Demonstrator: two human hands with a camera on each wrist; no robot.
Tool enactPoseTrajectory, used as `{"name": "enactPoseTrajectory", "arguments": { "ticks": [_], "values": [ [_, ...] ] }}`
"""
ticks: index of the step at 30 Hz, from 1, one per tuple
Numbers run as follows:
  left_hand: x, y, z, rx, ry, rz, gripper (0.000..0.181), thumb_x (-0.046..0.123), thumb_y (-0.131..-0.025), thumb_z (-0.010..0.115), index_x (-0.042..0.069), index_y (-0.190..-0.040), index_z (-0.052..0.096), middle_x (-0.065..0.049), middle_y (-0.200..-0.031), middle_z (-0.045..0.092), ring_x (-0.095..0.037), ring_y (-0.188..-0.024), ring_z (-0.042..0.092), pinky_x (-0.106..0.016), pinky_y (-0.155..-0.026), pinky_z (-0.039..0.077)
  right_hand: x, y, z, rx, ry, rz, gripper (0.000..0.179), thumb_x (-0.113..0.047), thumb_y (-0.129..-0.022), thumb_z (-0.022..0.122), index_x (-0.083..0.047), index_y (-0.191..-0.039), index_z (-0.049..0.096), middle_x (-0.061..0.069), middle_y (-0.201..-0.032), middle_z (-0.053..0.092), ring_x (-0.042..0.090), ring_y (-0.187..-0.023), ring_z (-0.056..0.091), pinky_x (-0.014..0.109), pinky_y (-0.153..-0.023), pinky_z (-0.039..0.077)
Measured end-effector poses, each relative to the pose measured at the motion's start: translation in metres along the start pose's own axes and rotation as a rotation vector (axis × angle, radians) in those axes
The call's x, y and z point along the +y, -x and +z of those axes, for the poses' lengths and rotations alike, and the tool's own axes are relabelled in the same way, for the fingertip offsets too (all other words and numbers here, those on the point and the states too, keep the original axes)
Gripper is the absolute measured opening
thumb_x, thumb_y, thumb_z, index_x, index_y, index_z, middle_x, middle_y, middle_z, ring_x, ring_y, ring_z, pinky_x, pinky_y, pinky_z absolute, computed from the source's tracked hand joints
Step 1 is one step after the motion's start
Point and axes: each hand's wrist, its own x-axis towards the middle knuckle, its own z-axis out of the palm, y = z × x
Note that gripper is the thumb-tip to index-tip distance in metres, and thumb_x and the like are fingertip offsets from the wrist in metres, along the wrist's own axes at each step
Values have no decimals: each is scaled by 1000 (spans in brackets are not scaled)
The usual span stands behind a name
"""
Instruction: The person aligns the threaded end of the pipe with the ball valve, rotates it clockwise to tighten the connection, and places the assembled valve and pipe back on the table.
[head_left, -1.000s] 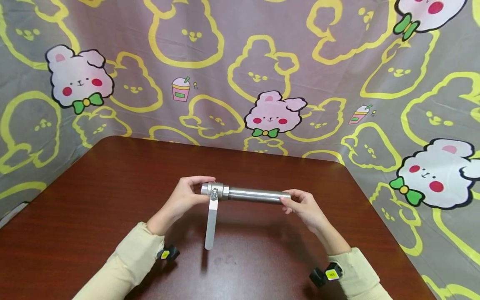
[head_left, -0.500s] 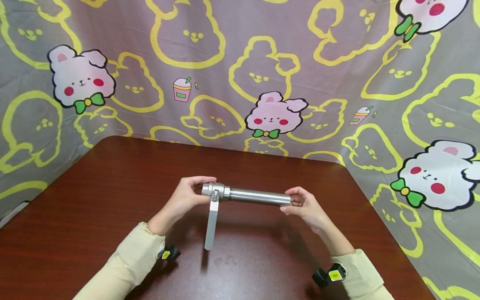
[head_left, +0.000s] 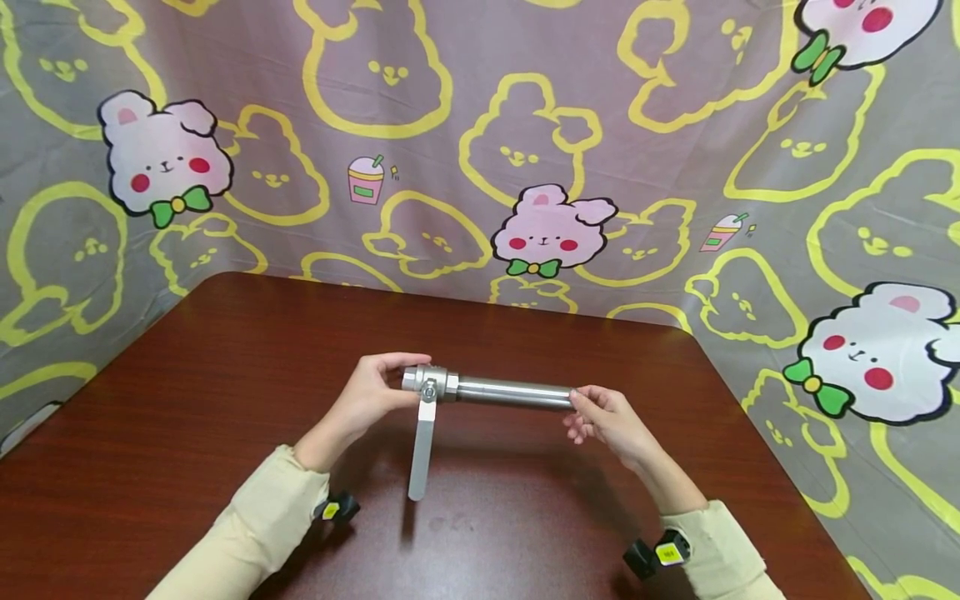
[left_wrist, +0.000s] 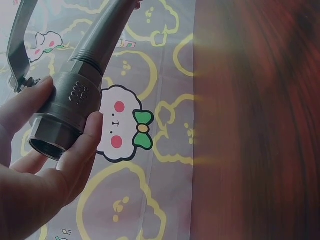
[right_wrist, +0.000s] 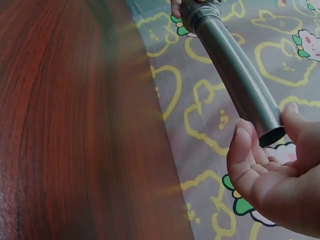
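My left hand (head_left: 372, 392) grips a steel ball valve (head_left: 438, 382) between thumb and fingers, just above the table in the head view. From the valve a flat grey lever handle (head_left: 422, 458) hangs down toward me. A smooth metal pipe (head_left: 513, 393) is joined to the valve's right side and runs level to the right. At the pipe's far end, my right hand (head_left: 611, 421) pinches it, thumb on the near side. The right wrist view shows the pipe's open end (right_wrist: 272, 136) between thumb and curled fingers. In the left wrist view, the valve's hexagonal open port (left_wrist: 52, 137) faces the palm.
A dark red-brown wooden table (head_left: 262, 333) with rounded far corners lies under both hands. Behind it and at both sides hangs a grey curtain (head_left: 420, 158) with rabbit and bear prints. Black cameras are strapped at both cuffs, one on the left wrist (head_left: 341, 507).
My right fingers loosened and spread around the pipe's end, then closed on it again with the thumb further over it. My left hand and the valve have barely moved.
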Motion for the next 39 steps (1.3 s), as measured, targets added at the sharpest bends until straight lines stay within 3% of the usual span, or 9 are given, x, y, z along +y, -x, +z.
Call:
{"name": "enactPoseTrajectory", "arguments": {
  "ticks": [4,10,14,17,20,24,33,39],
  "values": [
    [1,0,0,0,3,-1,46,-12,-65,65,-10,-110,58,-16,-98,61,-17,-77,56,-24,-64,46,-2,-1,4,51,-10,28,29,-17,-95,43,11,-95,46,9,-71,57,12,-58,58,23,-55,48],
    [3,0,0,-5,3,-6,46,-11,-65,65,-9,-111,58,-17,-99,61,-17,-78,56,-24,-64,46,-5,0,4,84,-73,12,23,-14,-93,47,10,-94,49,7,-72,57,14,-56,59,24,-54,48],
    [4,0,1,-4,-5,-6,46,-11,-65,65,-9,-111,58,-17,-99,61,-17,-78,56,-23,-64,46,-6,1,3,69,-78,-37,25,-9,-90,51,11,-104,43,9,-79,54,16,-57,59,24,-54,49],
    [4,-1,1,-3,-9,-4,46,-12,-65,64,-10,-110,58,-18,-98,61,-16,-77,56,-23,-64,46,-6,1,1,41,-31,-73,36,-2,-85,57,13,-112,37,9,-81,54,18,-62,61,26,-57,49],
    [3,-1,1,0,-11,-2,45,-12,-65,65,-11,-110,58,-18,-98,61,-15,-77,56,-23,-64,45,-6,2,-1,16,17,-93,44,5,-78,62,12,-113,36,9,-80,56,19,-66,61,28,-59,49],
    [3,-1,1,-1,-10,-2,45,-11,-66,66,-12,-109,57,-20,-98,61,-15,-76,56,-23,-65,45,-4,2,-3,3,38,-107,42,8,-76,62,10,-111,39,9,-81,56,20,-69,61,29,-61,50],
    [2,-1,1,3,-10,-8,44,-10,-66,66,-12,-110,57,-19,-99,61,-15,-78,56,-23,-66,45,-3,2,-4,-37,34,-82,39,2,-84,57,17,-114,36,8,-79,56,14,-63,59,25,-58,49],
    [1,-1,1,4,-8,-12,45,-10,-66,66,-11,-110,57,-20,-99,61,-15,-78,57,-23,-66,45,-3,3,-3,-53,20,-16,25,-9,-93,47,14,-102,41,8,-71,55,12,-57,56,23,-52,47]
  ]
}}
